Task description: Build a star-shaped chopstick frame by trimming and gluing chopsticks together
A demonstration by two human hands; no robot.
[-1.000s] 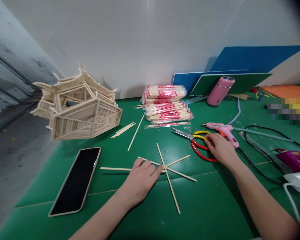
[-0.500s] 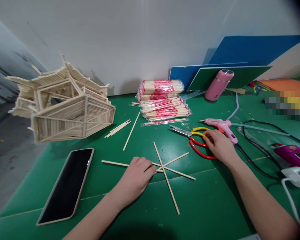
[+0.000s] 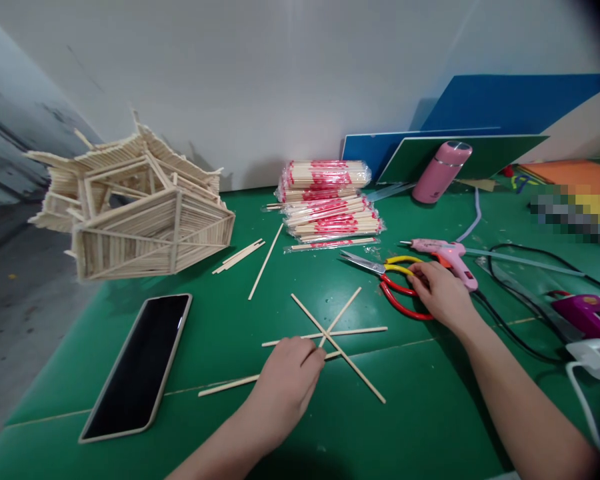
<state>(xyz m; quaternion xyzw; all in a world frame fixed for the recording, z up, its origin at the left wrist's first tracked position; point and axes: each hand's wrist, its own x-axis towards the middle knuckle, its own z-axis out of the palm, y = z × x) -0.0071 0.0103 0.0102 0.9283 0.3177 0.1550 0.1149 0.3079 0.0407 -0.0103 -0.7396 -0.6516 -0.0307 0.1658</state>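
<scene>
Left hand [image 3: 291, 373] pinches crossed sticks [image 3: 327, 333], swung counterclockwise since earlier; right hand [image 3: 441, 293] still grips scissors [image 3: 379, 268].

Four long sticks [image 3: 365, 377] are counted in the nearest group, and one lone stick [image 3: 266, 261] is counted farther back. One pair of scissors [image 3: 379, 267], one glue gun [image 3: 453, 253], one phone [image 3: 137, 367], one bottle [image 3: 441, 175] and one stick-built model [image 3: 125, 247] are seen. Two blue boards [image 3: 520, 103] and one green board [image 3: 495, 157] are counted. The wrapped sticks [image 3: 335, 217] cannot be counted exactly.
</scene>
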